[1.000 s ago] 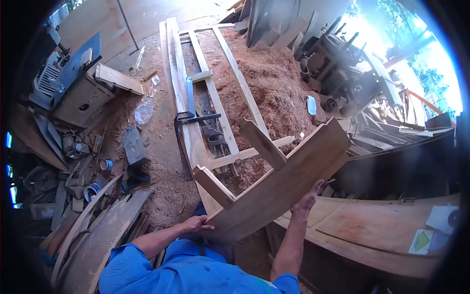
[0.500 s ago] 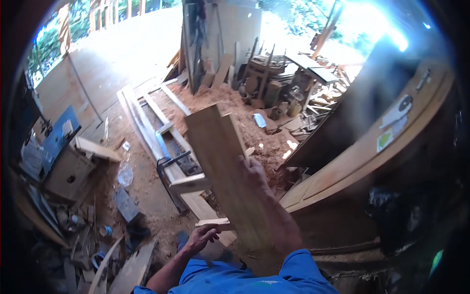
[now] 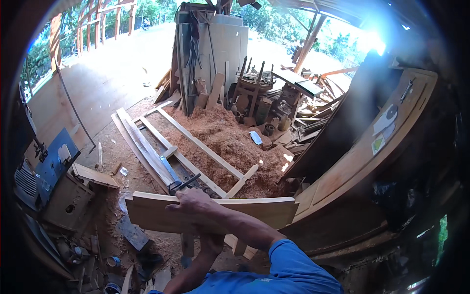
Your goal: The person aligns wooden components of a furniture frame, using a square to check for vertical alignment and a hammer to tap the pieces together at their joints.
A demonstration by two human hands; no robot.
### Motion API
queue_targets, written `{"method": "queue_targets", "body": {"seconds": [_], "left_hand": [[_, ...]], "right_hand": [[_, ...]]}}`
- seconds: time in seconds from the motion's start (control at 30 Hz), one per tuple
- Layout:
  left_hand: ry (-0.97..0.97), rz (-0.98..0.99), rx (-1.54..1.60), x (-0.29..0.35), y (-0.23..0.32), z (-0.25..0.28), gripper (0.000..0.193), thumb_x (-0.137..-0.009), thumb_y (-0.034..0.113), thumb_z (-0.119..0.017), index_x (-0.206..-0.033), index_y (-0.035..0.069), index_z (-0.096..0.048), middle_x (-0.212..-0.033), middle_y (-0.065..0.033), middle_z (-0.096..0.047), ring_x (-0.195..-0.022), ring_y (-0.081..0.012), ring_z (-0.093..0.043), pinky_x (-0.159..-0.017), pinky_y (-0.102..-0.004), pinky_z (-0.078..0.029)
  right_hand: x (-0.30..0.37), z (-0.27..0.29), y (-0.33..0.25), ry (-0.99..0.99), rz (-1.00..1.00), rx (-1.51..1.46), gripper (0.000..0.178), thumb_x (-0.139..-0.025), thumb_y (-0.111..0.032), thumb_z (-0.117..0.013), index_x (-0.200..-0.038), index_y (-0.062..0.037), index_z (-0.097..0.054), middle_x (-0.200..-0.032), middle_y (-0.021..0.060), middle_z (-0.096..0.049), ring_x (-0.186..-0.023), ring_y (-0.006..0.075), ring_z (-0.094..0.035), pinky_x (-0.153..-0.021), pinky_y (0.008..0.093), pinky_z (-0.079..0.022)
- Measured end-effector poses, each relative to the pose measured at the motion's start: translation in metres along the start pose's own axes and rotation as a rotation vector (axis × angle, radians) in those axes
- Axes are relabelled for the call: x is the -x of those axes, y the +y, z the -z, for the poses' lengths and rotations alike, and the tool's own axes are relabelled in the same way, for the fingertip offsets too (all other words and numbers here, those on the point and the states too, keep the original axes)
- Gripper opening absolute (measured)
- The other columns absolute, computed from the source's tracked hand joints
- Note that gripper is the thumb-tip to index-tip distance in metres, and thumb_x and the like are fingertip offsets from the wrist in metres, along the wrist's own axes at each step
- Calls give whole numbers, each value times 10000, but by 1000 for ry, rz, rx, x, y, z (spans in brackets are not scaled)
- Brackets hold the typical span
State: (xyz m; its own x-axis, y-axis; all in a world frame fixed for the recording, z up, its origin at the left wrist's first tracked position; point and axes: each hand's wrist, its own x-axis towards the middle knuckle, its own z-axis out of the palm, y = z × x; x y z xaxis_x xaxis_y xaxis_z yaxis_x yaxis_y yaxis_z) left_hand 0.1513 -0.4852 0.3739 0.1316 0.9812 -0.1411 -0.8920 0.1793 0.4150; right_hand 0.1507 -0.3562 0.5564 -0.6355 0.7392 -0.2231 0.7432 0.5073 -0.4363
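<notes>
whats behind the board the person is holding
Past the top edge of the board, a wooden frame, a black clamp and a heap of shavings show. The frame's near end and whatever else sits directly behind the board are covered.

Under the right grip (image 3: 192,202), the board (image 3: 254,211) is bare wood, its broad face matt and fairly smooth, its top edge paler. Just beyond the grip, the clamp (image 3: 190,182) looks like dark, dull metal. Farther ahead, the slats (image 3: 200,144) are pale, matt wood, beside a loose, rough heap of wood shavings (image 3: 227,132). Right of the grip, a brown wooden panel (image 3: 342,164) looks smooth, with white paper (image 3: 384,121) on it. Between grip and body, the blue sleeve (image 3: 293,259) is matt cloth.
</notes>
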Motion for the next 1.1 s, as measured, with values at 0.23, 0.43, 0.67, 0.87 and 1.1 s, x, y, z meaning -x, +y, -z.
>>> {"method": "queue_targets", "body": {"seconds": [0.23, 0.43, 0.67, 0.87, 1.1], "left_hand": [[-73, -130, 280, -9, 125, 21, 727, -977, 640, -403, -1508, 152, -304, -1494, -61, -374, -1389, -227, -376, -1169, -423, -317], [-77, 326, 54, -4, 149, 49, 750, -955, 627, -475, -1440, 58, -412, -1392, -99, -501, -1262, -225, -525, -1098, -414, -399], [95, -358, -804, 44, 334, 29, 539, -903, 294, -727, -1336, 41, -527, -1272, -131, -590, -1087, -202, -612, -946, -356, -498], [375, 233, -1208, 41, 356, 158, 750, -647, 513, -885, -1139, 0, -644, -1088, -168, -697, -1032, -258, -669, -841, -376, -528], [716, -52, -1403, 62, 378, 141, 618, -678, 446, -875, -1080, 17, -684, -1013, -133, -731, -987, -224, -690, -822, -385, -532]], "right_hand": [[-73, -20, -65, 61, 66, 235, 700, -906, -640, -529, -1058, 33, -651, -955, 237, -700, -969, 353, -689, -840, 457, -526], [-126, 2, -90, -155, 90, 423, 710, -920, -670, -483, -982, 3, -700, -950, 190, -725, -947, 353, -707, -821, 451, -555], [-193, -42, -107, -298, 585, 658, 406, -897, -450, -561, -891, -88, -747, -808, 131, -725, -843, 330, -718, -752, 444, -568], [-235, -126, -161, -322, 890, 674, 157, -801, -283, -665, -758, -168, -763, -765, 93, -725, -757, 260, -716, -614, 435, -545], [-269, -119, -247, -441, 1007, 873, 184, -652, -291, -801, -812, -203, -782, -846, 39, -745, -772, 245, -704, -585, 419, -550]]}}
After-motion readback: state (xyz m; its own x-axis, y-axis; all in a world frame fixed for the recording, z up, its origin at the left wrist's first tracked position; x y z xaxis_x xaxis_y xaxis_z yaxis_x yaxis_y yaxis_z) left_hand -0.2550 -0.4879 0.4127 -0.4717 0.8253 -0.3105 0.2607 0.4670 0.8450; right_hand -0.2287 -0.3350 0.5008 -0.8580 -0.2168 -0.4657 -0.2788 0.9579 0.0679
